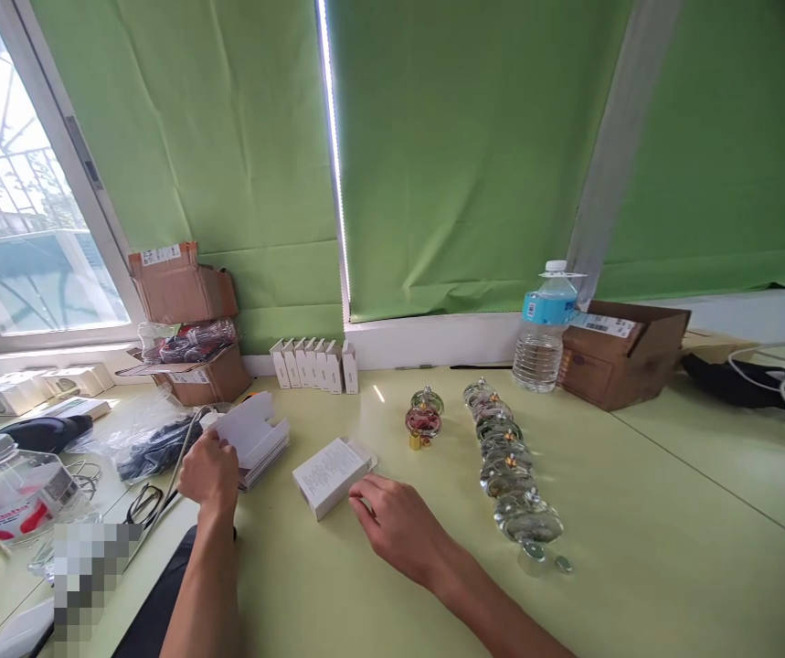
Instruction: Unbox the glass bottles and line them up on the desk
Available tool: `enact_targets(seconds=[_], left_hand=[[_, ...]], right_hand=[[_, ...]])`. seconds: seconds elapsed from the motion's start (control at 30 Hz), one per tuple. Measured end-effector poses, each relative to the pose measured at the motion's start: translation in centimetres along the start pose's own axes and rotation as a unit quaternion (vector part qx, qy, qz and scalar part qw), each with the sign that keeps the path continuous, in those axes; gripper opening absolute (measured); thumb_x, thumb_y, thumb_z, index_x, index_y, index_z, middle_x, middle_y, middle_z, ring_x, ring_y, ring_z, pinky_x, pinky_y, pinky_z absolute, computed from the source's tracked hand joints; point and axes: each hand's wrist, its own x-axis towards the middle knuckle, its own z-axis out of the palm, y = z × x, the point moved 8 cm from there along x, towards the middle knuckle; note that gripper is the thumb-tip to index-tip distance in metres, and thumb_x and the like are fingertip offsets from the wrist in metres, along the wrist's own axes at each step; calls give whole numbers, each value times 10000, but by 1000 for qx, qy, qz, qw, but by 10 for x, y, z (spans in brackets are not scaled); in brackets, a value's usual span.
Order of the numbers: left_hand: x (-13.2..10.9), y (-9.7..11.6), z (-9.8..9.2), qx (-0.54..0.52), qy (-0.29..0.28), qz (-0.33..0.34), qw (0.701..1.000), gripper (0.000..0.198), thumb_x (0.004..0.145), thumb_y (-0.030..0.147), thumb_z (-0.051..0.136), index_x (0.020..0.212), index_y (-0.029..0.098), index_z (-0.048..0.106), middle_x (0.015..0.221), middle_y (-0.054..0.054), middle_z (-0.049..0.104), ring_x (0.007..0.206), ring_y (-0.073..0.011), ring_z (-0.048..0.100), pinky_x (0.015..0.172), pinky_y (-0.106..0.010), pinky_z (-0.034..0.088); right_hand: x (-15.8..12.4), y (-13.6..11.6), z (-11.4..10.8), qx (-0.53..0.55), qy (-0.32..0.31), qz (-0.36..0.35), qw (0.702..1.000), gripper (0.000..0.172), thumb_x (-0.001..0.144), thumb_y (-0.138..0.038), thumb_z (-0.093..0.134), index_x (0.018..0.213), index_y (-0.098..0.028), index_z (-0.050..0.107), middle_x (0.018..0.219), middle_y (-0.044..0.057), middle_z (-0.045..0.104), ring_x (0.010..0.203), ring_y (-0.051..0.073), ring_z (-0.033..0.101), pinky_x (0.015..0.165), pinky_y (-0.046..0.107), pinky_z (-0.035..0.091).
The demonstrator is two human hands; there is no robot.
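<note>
My left hand (210,471) is closed, its fingers pinching the near left edge of a white cardboard piece (245,434) with a notch cut in one side. Under that piece lies a stack of flat white cards (270,461). My right hand (396,525) rests low over the table, fingers loosely stretched and holding nothing. Just beyond its fingertips lies a white carton (330,475) on its side, printed on top, with a flap out at its far right end. Whether the fingertips touch the carton I cannot tell.
Several round glass bottles (505,452) form a row on the right; a red bottle (423,420) and a gold cap (415,440) stand left of it. Upright white boxes (313,364), a water bottle (546,324) and a cardboard box (621,352) line the back. Left are eyeglasses (143,505).
</note>
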Motion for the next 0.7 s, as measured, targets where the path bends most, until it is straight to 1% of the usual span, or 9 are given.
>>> enact_targets(seconds=[0.07,0.17,0.2,0.27,0.33,0.4,0.5,0.6,0.7], left_hand=[[-1,3,-6,-6,9,-6,1000,361,808,388,485,1088,223,642,924,-179,700,863,-382,660,667,-434,478],[-4,11,-16,-11,27,-9,1000,459,823,452,473,1162,159,575,923,-202,691,870,-380,657,696,-437,479],[-6,15,-19,-12,29,-6,999,462,826,462,471,1155,153,570,918,-200,690,870,-375,656,702,-433,479],[-9,22,-19,-11,20,11,1000,421,836,481,457,1078,170,603,889,-182,692,870,-367,654,709,-426,476],[-11,30,-15,-8,0,39,999,407,851,509,430,995,193,641,880,-170,691,894,-371,645,721,-432,471],[-11,38,-7,-6,-31,80,996,426,853,543,421,961,213,669,909,-160,694,933,-368,632,743,-430,464],[-12,47,10,-13,-101,157,982,356,802,546,532,922,259,705,924,-96,713,964,-312,628,772,-361,463],[-12,50,23,-14,-153,210,966,215,735,434,656,848,267,731,889,-54,724,965,-267,627,784,-299,453],[-9,49,24,-10,-154,213,965,167,762,339,626,847,242,733,906,-65,721,956,-262,627,779,-296,446]], right_hand=[[0,-1,0,-3,-2,-2,1000,236,966,-208,387,946,-203,623,885,29,654,804,178,619,717,279,413],[0,-2,-2,-6,-2,-4,1000,232,965,-208,390,952,-205,622,889,27,656,816,179,620,718,280,413],[0,-2,-2,-8,-1,-3,1000,231,964,-210,391,950,-206,622,888,27,656,814,179,620,714,280,413],[0,-3,-3,-9,0,-3,1000,231,964,-211,391,946,-206,621,891,25,655,809,177,620,709,279,413],[0,-3,-4,-8,1,-3,1000,230,965,-210,390,953,-206,620,900,25,654,810,174,620,713,274,414],[0,-2,-4,-8,0,-2,1000,229,965,-211,390,952,-204,619,902,26,654,808,172,620,714,271,414],[0,-3,-3,-18,-6,-2,1000,230,964,-215,392,916,-199,616,886,27,654,788,174,617,693,273,407],[0,-3,-2,-23,-6,-8,1000,228,962,-210,392,901,-201,611,875,25,653,782,174,615,684,275,402],[-1,-3,-1,-24,-6,-10,1000,229,962,-207,388,889,-203,605,867,20,650,774,172,612,679,275,399]])
